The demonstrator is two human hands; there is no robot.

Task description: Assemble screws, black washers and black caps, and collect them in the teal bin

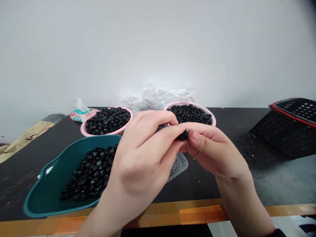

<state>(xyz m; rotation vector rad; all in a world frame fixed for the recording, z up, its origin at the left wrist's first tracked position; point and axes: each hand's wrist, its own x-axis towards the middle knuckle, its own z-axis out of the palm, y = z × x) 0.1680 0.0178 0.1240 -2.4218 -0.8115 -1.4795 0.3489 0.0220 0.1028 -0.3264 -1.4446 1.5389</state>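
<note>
My left hand point(145, 151) and my right hand point(212, 144) meet above the middle of the table. Between their fingertips is a small black part point(183, 135), mostly covered by the fingers. My right thumb and fingers pinch it from the right, and the fingers of my left hand close on it from the left. Beneath the hands lies a clear plastic tray point(183, 164) with small metal pieces, partly hidden. Left of my left hand, a teal basin point(46, 194) holds many black round caps point(95, 168).
Two pink baskets point(85, 131) point(213, 121) of small black parts stand behind the hands. Clear plastic bags point(158, 95) lie against the wall. A black basket with a red rim point(283, 131) is at the right. Orange tape point(202, 214) runs along the table's front edge.
</note>
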